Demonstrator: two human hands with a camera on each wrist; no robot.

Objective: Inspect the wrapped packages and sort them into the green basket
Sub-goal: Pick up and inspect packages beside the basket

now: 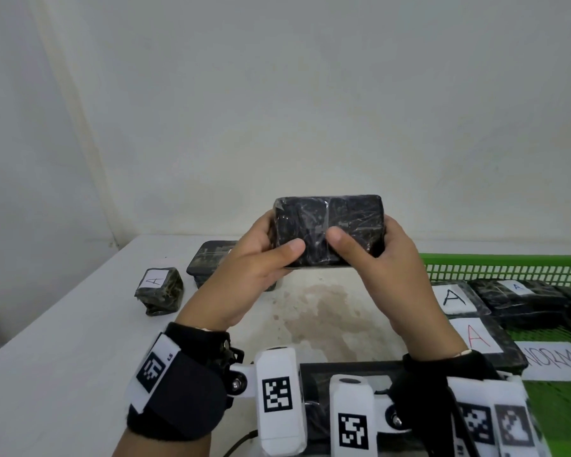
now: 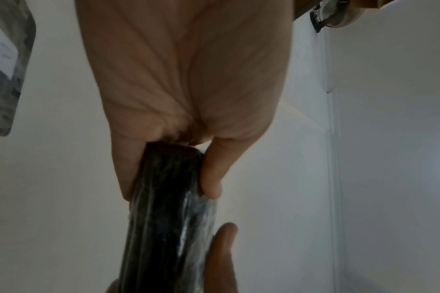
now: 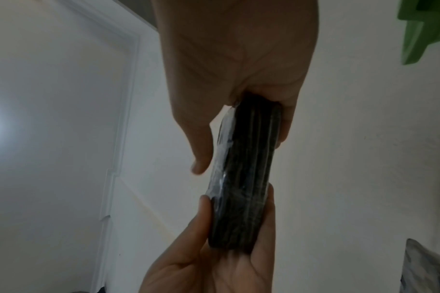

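I hold a flat black package wrapped in clear film (image 1: 328,225) up in front of me above the table. My left hand (image 1: 261,258) grips its left end, thumb on the near face. My right hand (image 1: 379,255) grips its right end the same way. The wrist views show the package's narrow edge (image 2: 168,208) (image 3: 246,178) pinched between thumb and fingers of each hand. No label shows on the face turned toward me. The green basket (image 1: 505,265) stands at the right with several wrapped packages labelled A (image 1: 455,296) inside.
On the white table (image 1: 63,341), a small wrapped package with an A label (image 1: 159,290) lies at the left. A larger dark package (image 1: 208,258) lies behind my left hand. A paper sign (image 1: 554,357) lies in the basket. The wall stands close behind.
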